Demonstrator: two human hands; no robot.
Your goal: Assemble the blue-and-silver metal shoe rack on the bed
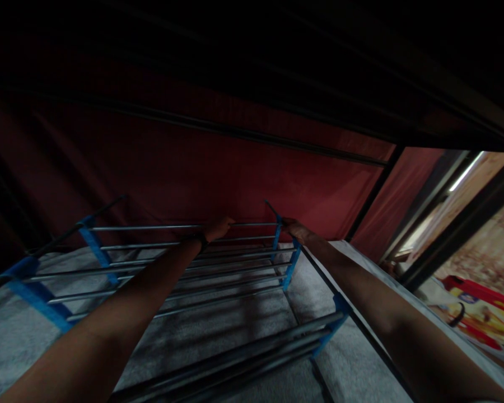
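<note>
A rack of grey metal tubes (235, 268) joined by blue plastic brackets (292, 265) lies on a grey, fleecy surface. My left hand (220, 228), with a dark band at the wrist, is closed around the farthest tube near its middle. At the right end of that same tube, my right hand (296, 230) is closed on the blue corner bracket (278, 232), beside a thin dark upright rod (272, 209). Its fingertips are partly hidden in shadow. Nearer to me, another blue bracket (340, 313) carries several thicker-looking tubes (252, 352).
A red cloth or panel (252, 168) closes off the back, with a dark metal bar (235, 130) across it. Overhead is a dark low frame (252, 50). A dark post (462, 218) stands at right, near a colourful printed package (483, 313).
</note>
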